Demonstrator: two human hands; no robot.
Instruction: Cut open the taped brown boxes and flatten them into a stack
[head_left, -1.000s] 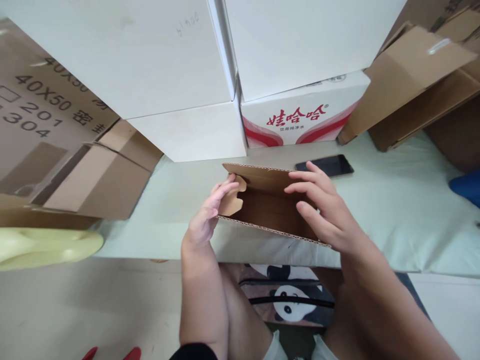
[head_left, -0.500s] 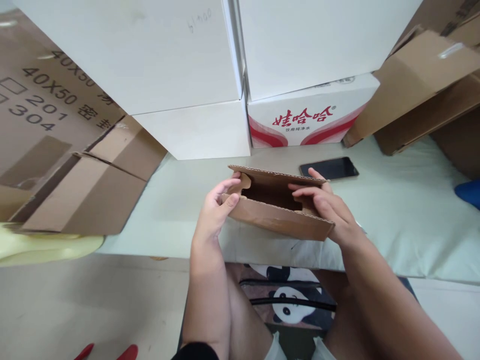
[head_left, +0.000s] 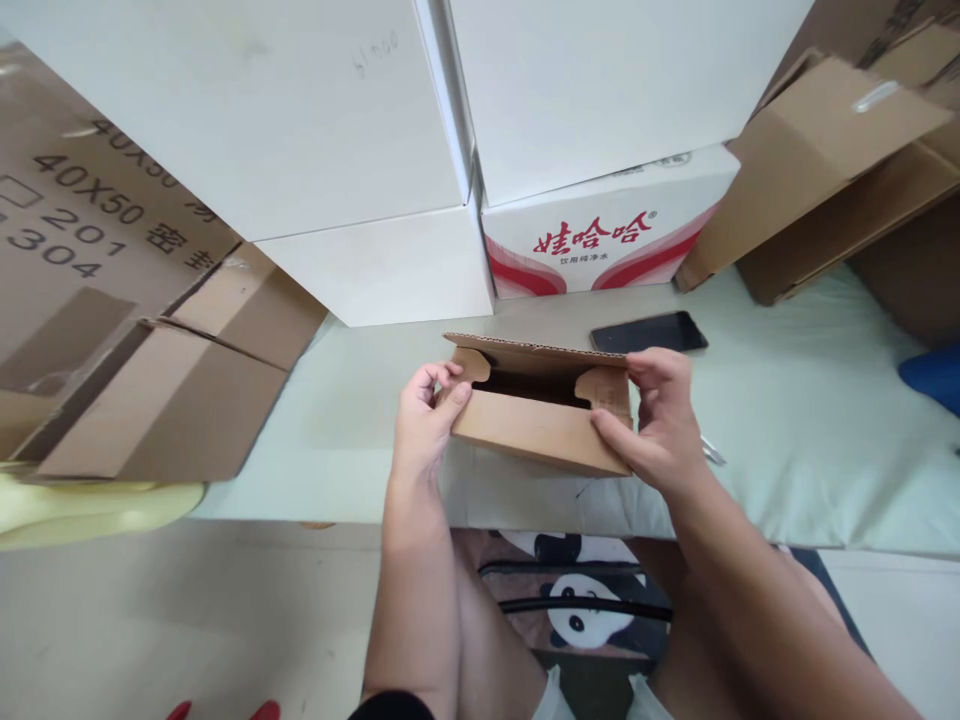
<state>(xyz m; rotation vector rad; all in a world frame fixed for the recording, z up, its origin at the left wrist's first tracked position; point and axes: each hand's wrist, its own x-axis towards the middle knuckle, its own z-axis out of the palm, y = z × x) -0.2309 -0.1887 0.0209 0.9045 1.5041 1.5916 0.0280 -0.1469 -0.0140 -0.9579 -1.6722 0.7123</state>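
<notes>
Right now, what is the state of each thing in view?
Small box: held, open, end flaps bent inward
Left hand: gripping the box's left end
Right hand: gripping its right end
Phone: lying flat, screen dark
Red-white box: under a white box
Right brown box: open
Left brown box: unclear whether sealed

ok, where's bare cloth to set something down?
Two patches of cloth: left, between the left carton and left hand; right, between the phone and blue item. Crowded: the middle, where left and right hand hold the box, and the back, lined with white boxes.
</notes>
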